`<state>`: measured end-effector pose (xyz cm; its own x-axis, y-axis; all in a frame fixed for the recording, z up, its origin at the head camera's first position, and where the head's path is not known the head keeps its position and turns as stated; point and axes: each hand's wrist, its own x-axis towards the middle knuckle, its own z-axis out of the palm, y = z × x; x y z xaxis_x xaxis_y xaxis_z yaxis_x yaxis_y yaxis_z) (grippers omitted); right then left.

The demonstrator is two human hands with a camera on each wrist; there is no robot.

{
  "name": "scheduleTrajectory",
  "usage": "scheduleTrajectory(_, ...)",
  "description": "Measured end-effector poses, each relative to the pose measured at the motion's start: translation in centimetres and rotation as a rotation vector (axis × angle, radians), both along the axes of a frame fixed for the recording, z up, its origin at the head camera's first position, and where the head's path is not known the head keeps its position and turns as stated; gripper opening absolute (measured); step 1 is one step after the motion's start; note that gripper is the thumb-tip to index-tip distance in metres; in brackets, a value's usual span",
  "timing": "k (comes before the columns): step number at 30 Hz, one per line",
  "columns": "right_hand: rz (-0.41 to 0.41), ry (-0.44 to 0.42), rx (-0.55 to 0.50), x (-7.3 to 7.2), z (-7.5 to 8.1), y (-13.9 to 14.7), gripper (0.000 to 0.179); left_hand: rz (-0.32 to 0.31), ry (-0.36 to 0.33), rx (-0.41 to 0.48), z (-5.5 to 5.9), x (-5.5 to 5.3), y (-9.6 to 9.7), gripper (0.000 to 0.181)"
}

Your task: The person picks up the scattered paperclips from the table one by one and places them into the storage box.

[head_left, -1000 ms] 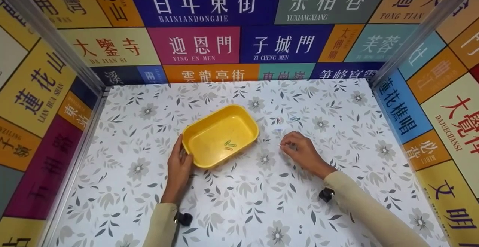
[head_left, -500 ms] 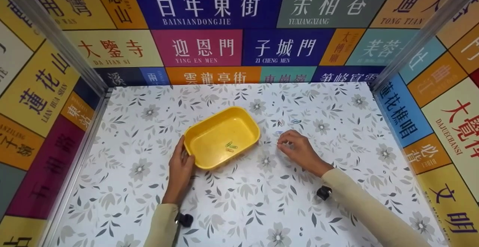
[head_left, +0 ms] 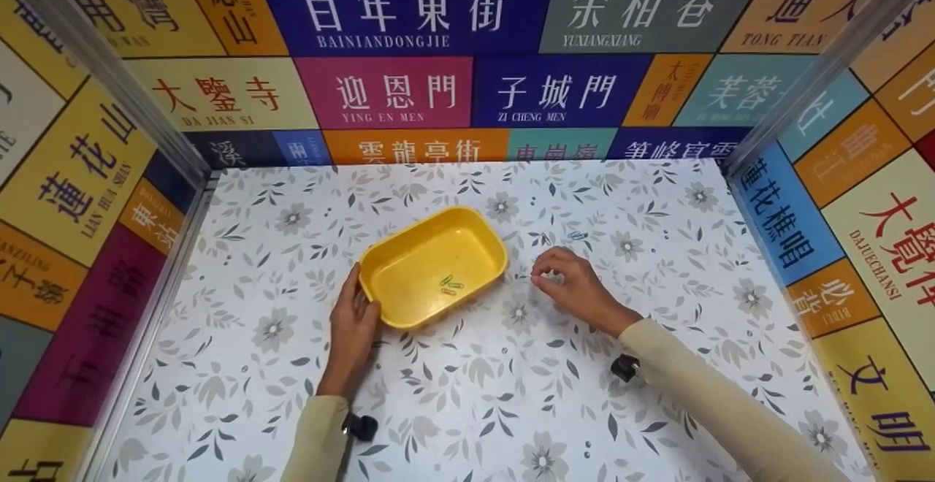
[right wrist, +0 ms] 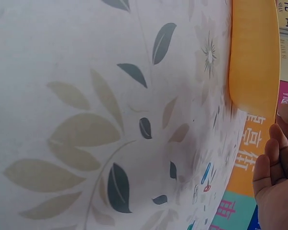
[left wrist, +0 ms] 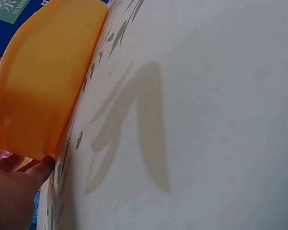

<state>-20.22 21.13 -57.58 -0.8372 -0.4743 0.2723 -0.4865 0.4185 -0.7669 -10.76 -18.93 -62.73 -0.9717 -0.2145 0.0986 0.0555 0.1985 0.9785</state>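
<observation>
We see the left hand (head_left: 353,329) grip the left end of the yellow tray (head_left: 409,263) on the table (head_left: 453,380), presumably steadying it. Three paper clips (head_left: 448,292) lie inside, loose clips (head_left: 577,235) beyond the right hand (head_left: 581,292). Its fingers are narrowly gathered; we cannot tell whether they hold anything. The pink sign (head_left: 383,93) reads "YING EN MEN".

The tray (left wrist: 45,81) is gripped at one end by the left hand (left wrist: 14,191). Leaves (left wrist: 151,115) are printed across the white table (left wrist: 230,124).
</observation>
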Motion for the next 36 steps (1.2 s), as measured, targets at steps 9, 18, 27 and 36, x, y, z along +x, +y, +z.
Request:
scheduleTrajectory(9,0.034,0.026,0.037,-0.6,0.3,-0.8,0.008,0.003,-0.001,0.001,0.1,0.0,0.0,0.076)
scheduleTrajectory(18,0.074,0.06,0.028,-1.0,0.7,-1.6,0.007,0.015,0.021,0.007,0.2,-0.1,0.1,0.076)
scheduleTrajectory(27,0.118,0.013,0.053,-1.4,1.1,-2.4,0.005,0.028,0.019,-0.044,0.0,-0.1,0.0,0.077)
scheduleTrajectory(36,0.141,-0.014,0.064,-1.7,1.7,-2.8,0.011,0.02,0.009,-0.013,0.0,-0.1,0.1,0.076)
